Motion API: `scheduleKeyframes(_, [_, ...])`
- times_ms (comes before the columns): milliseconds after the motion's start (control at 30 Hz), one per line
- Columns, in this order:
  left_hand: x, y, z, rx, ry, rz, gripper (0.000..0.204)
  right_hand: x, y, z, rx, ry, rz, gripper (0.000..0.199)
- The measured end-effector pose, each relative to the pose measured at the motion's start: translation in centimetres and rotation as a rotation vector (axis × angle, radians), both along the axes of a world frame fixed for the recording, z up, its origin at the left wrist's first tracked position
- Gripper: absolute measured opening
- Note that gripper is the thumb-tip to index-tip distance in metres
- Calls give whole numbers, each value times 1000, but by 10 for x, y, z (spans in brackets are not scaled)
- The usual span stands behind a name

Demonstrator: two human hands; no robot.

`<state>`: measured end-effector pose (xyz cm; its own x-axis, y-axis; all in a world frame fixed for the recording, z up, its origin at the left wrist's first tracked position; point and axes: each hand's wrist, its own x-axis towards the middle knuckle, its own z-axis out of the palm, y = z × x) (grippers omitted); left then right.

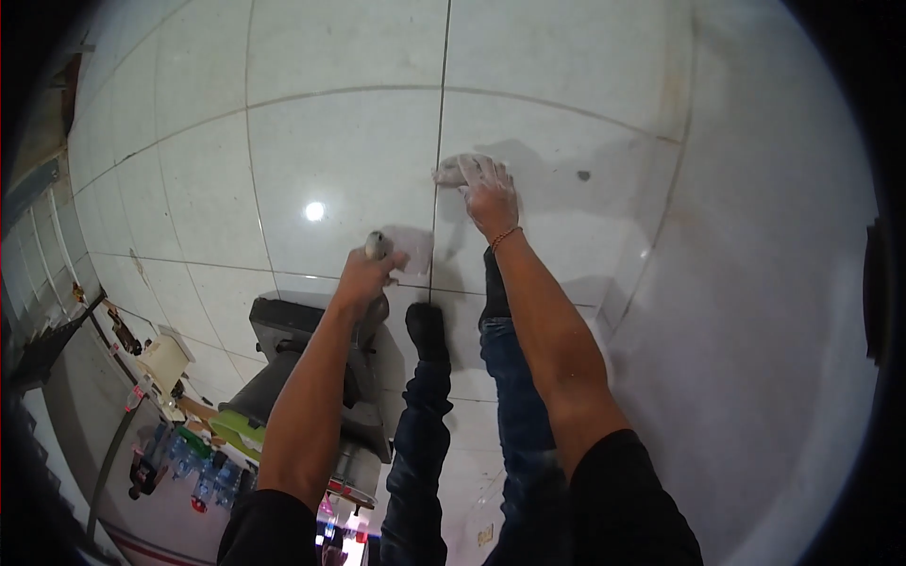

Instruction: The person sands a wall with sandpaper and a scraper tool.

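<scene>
An indoor room, possibly a home's, is suggested by large pale tiles around the right hand and plastic bottles grouped behind and left of the left hand; its exact kind cannot be told.

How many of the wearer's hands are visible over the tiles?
2. The left hand grips a handled tool; the white-smeared right hand, higher in the picture, holds a pale wad. Some fingers are partly hidden.

left hand: curled | right hand: white-smeared, fingers bent, farther forward | arms: extended
</scene>
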<state>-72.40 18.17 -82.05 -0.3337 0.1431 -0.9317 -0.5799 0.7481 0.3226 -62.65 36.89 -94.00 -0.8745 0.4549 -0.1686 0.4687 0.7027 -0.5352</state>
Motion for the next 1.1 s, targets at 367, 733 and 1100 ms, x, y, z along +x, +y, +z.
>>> scheduleKeyframes(367, [29,29,75,212,348,-131,56,48,5,132,-1743,166,-823,38])
scheduleKeyframes(733, [82,111,427,647,183,-499,28,139,-18,545,-1249,412,-1072,42])
scheduleKeyframes(1100, [216,9,658,1243,-15,-1351,14,306,-215,777,-1264,957,-876,40])
